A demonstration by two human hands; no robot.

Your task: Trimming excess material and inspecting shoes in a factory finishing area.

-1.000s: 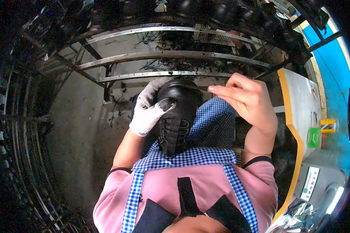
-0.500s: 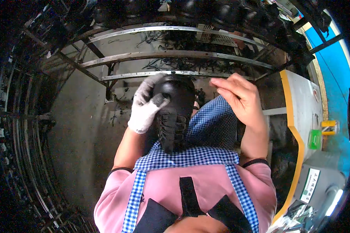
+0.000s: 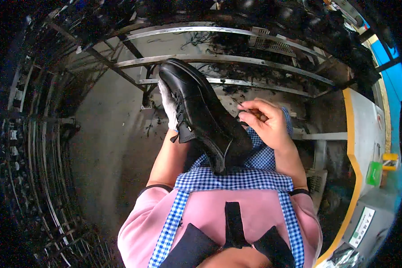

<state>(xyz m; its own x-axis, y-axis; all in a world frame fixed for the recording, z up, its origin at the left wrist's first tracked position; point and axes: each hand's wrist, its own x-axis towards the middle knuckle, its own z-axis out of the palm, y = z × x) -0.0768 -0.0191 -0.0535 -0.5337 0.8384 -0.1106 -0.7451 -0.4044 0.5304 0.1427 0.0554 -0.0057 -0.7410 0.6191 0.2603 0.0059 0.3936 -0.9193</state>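
A black lace-up leather shoe lies tilted over my lap, toe pointing up and away, heel resting on my blue checked apron. My left hand, in a white glove, grips the shoe from its far left side and is mostly hidden behind it. My bare right hand hovers just right of the shoe's heel part, fingers pinched together on something small and thin that I cannot make out.
Curved grey metal rails run across in front of me, with dark scraps and threads on the shelf behind them. A grey bench with a yellow edge stands at the right, carrying a small green object. Dark racks fill the left.
The shoe has turned from toe-down to lying on its side with the toe up and left. My right hand closed from open fingers to a pinch beside the heel.
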